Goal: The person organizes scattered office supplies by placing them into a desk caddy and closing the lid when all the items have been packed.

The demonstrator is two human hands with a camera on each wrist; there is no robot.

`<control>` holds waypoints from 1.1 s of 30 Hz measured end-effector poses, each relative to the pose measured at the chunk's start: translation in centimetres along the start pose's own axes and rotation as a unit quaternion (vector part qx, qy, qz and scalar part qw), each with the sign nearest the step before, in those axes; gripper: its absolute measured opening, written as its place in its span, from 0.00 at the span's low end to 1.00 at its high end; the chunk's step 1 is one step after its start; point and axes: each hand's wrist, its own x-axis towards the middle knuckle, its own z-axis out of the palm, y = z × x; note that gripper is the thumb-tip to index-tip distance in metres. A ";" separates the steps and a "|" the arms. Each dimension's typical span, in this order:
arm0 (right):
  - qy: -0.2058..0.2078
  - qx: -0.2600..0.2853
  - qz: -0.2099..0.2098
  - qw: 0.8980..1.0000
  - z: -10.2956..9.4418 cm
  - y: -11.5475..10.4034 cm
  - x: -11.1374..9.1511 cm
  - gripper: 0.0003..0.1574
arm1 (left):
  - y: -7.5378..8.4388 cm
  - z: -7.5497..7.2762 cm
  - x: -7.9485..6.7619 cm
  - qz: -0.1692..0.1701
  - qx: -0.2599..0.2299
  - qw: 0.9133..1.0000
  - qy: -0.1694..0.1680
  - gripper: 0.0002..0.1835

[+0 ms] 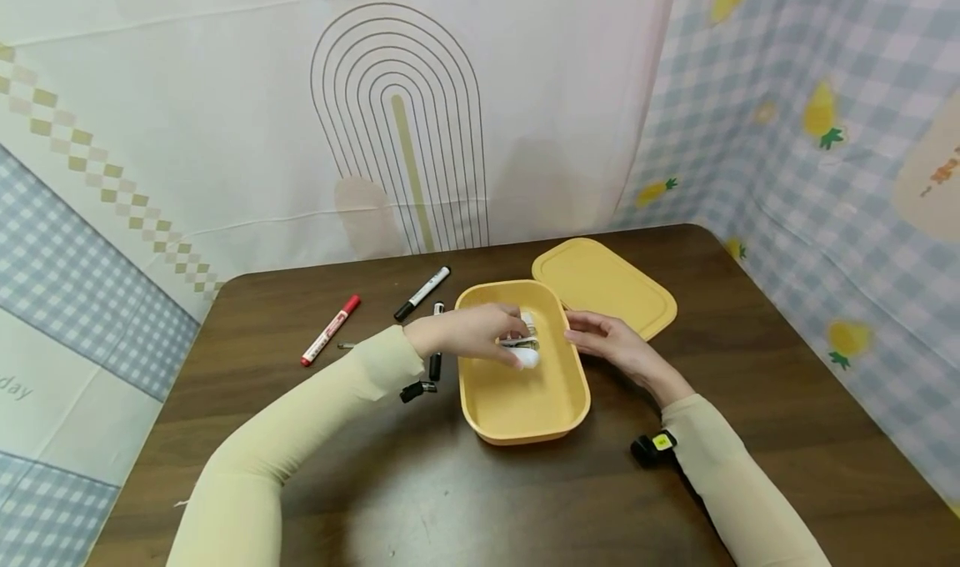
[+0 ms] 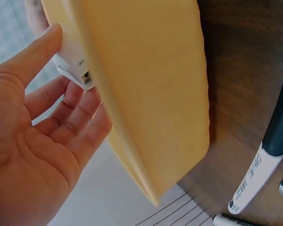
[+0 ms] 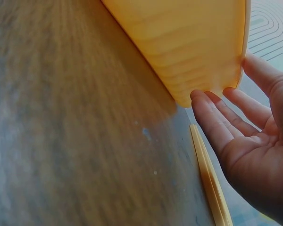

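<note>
My left hand (image 1: 480, 333) reaches over the wall of a yellow rectangular box (image 1: 525, 400) and holds a white stapler (image 1: 527, 357) inside it. In the left wrist view, the thumb lies along one side of the stapler (image 2: 75, 61) and the fingers on the other; the box wall hides part of it. At the box's right side, my right hand (image 1: 611, 342) grips the wall, thumb at the rim and fingers against the outside. Those fingers (image 3: 212, 113) touch the lower outer wall in the right wrist view.
A yellow lid (image 1: 607, 283) lies flat behind the box to the right. On the left are a red-and-white marker (image 1: 330, 331), a black-and-white marker (image 1: 422, 293) and another dark-capped marker (image 1: 436, 365) beside the box. A small metal piece (image 1: 345, 346) lies near the left sleeve.
</note>
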 end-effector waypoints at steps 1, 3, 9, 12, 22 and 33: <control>0.000 0.000 0.000 1.000 0.0 0.0 0.0 0.37 | 0.0 0.2 0.1 0.000 0.000 1.000 -0.003 0.23; -0.001 -0.001 0.000 1.000 0.1 0.0 0.0 0.37 | 0.0 0.5 0.2 0.001 -0.001 1.000 -0.007 0.23; 0.000 -0.001 0.002 1.000 0.2 0.1 0.1 0.37 | -0.3 1.3 0.8 -0.006 0.010 1.000 -0.019 0.23; -0.002 -0.005 0.000 1.000 0.1 0.1 0.1 0.38 | -0.4 1.7 1.0 -0.014 0.015 0.999 -0.027 0.23; 0.001 -0.004 0.002 1.000 0.2 -0.1 -0.1 0.39 | -0.4 2.3 1.3 -0.031 0.010 0.999 -0.036 0.23; 0.003 -0.004 0.003 1.000 -0.1 0.0 -0.1 0.38 | -0.4 2.2 1.6 -0.028 0.019 0.999 -0.038 0.23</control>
